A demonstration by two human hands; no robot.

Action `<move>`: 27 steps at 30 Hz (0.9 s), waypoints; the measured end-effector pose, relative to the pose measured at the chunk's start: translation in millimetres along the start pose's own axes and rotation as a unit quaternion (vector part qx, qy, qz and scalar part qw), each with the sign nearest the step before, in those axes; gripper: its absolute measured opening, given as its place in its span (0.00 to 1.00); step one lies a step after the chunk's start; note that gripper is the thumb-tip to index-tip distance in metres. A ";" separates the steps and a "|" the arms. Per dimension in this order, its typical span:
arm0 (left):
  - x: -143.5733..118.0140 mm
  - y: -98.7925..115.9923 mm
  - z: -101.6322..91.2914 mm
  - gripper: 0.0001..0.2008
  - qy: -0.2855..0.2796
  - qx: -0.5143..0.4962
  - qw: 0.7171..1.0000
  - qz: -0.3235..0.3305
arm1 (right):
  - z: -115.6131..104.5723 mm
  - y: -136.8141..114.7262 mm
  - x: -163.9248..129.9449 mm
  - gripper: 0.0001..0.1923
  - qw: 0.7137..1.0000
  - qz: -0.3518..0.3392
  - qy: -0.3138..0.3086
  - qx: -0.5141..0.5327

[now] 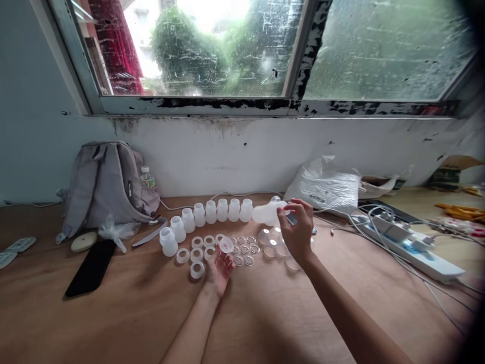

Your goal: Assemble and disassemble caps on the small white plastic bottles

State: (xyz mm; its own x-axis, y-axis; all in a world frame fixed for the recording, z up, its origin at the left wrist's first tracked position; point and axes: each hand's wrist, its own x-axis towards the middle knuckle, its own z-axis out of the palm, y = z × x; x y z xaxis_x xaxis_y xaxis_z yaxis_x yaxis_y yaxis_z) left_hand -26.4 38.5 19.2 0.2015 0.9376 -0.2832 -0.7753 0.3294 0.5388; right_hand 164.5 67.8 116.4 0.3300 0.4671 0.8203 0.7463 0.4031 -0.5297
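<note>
Several loose pieces crowd this brown wooden tabletop (113,323), and most of the risk comes from that crowding. At far left, a grey fabric backpack (108,184) leans on the wall with a flat black phone (92,268) lying before it, both well clear of the hands. Next comes a curved row of small white translucent plastic bottles (206,215) standing upright, with white plastic rings (197,253) and thin clear washers (244,250) laid flat in front. The left hand (220,270) rests palm up by the rings, its fingers pinching a small clear round plastic cap (226,245); a sweep of that forearm could, I judge, scatter the rings or topple the nearest bottles (they look light). The right hand (297,232) is raised with fingers closed on a pale white translucent plastic part (267,212), and a slip would drop it onto the clear dome-shaped discs (271,242) beneath. Further right, a crinkled white plastic bag (326,189) and a white power strip (409,247) with trailing cables lie near that elbow and could snag. The held part is blurred, so its shape is unclear; the right edge of the view is darkened
</note>
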 end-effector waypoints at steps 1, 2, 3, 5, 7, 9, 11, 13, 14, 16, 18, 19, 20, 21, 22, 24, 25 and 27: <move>0.2 -0.5 0.6 0.09 -0.001 -0.009 1.000 -0.002 | -6.3 -2.9 -11.1 0.07 0.999 0.028 -0.020 0.021; 0.4 -1.4 1.0 0.09 -0.005 -0.023 1.000 -0.001 | -11.3 -4.4 -23.3 0.07 0.996 0.060 -0.048 0.045; 0.5 -2.5 1.3 0.10 -0.010 -0.032 0.999 0.001 | -15.0 -4.7 -35.8 0.07 0.991 0.082 -0.081 0.064; 0.3 -5.0 1.3 0.11 -0.018 -0.009 1.000 0.004 | -18.8 -3.1 -59.4 0.08 0.987 0.073 -0.122 0.069; -0.7 -6.7 1.1 0.11 -0.034 0.027 0.999 0.018 | -18.8 -0.3 -78.7 0.06 0.985 0.009 -0.164 0.061; -2.7 -6.8 1.4 0.12 -0.053 0.056 0.996 0.036 | -16.6 2.6 -93.4 0.05 0.980 -0.042 -0.185 0.067; -4.9 -5.7 2.3 0.12 -0.069 0.075 0.994 0.051 | -13.7 5.3 -104.9 0.14 0.976 -0.065 -0.193 0.081; -6.7 -4.3 3.5 0.13 -0.080 0.083 0.992 0.059 | -11.2 7.8 -114.8 0.25 0.968 -0.068 -0.221 0.100; -7.4 -3.7 4.2 0.13 -0.083 0.086 0.991 0.062 | -10.4 8.7 -119.0 0.29 0.961 -0.063 -0.248 0.110; -8.7 -3.3 5.4 0.13 -0.086 0.096 0.989 0.067 | -9.8 10.0 -125.4 0.30 0.946 -0.044 -0.295 0.125; -10.2 -3.3 6.6 0.12 -0.087 0.113 0.987 0.070 | -10.6 10.0 -128.1 0.28 0.943 -0.033 -0.308 0.121; -11.1 -3.4 7.1 0.12 -0.086 0.121 0.986 0.070 | -11.4 9.8 -128.1 0.26 0.946 -0.033 -0.303 0.112; -12.1 -3.4 7.6 0.12 -0.085 0.129 0.985 0.071 | -12.4 9.5 -127.4 0.25 0.948 -0.035 -0.299 0.100; -13.1 -3.4 8.1 0.12 -0.084 0.136 0.984 0.073 | -13.4 9.4 -126.3 0.24 0.949 -0.038 -0.299 0.087; -14.1 -3.5 8.7 0.13 -0.082 0.143 0.983 0.076 | -14.5 9.5 -125.1 0.24 0.951 -0.040 -0.298 0.075; -15.8 -3.7 9.7 0.13 -0.078 0.169 0.979 0.089 | -16.2 10.5 -122.9 0.24 0.957 -0.039 -0.284 0.050; -16.4 -3.9 10.2 0.13 -0.076 0.188 0.974 0.098 | -16.8 11.2 -122.1 0.24 0.960 -0.044 -0.275 0.037; -17.2 -4.3 10.9 0.13 -0.070 0.225 0.965 0.118 | -17.6 12.2 -120.9 0.21 0.962 -0.064 -0.264 0.013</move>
State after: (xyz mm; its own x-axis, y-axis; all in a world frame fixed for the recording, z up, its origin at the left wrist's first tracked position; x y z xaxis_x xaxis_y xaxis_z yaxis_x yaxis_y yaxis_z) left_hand -20.0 22.3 30.4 0.1550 0.9877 -0.0182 -0.4767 0.0909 0.8744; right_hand 144.0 2.3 14.5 -0.1074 0.7444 0.6590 0.7442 0.4997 -0.4432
